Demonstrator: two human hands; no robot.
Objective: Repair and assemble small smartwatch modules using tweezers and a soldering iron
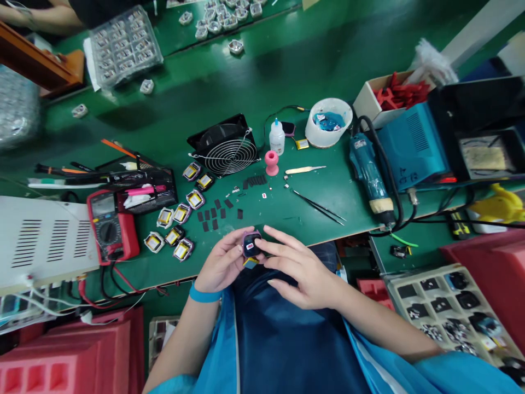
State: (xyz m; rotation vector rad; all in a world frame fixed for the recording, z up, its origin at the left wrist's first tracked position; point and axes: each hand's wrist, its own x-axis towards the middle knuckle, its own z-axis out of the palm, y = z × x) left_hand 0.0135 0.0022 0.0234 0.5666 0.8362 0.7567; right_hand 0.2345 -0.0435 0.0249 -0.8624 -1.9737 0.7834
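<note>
My left hand point(223, 260) is closed around a small watch case point(251, 244) with a dark face, a purple rim and a small red-and-white label. A yellow battery point(250, 263) hangs out below the case. Over it reaches my right hand point(299, 268), fingers apart, with one fingertip touching the dark face. Black rectangular pads point(215, 212) lie on the green bench just beyond my hands. To their left sit several open watch cases point(182, 212) with yellow batteries inside. Tweezers point(318, 207) and a pick with a pale handle point(305, 170) lie to the right.
A fan point(225, 145), a white bottle point(277, 138) and a white tub point(328, 123) stand behind. At left are a red multimeter point(110, 225) and a grey box point(45, 241). An electric screwdriver point(371, 169) hangs at right beside a parts tray point(447, 306). Another person's arm point(36, 19) shows at top left.
</note>
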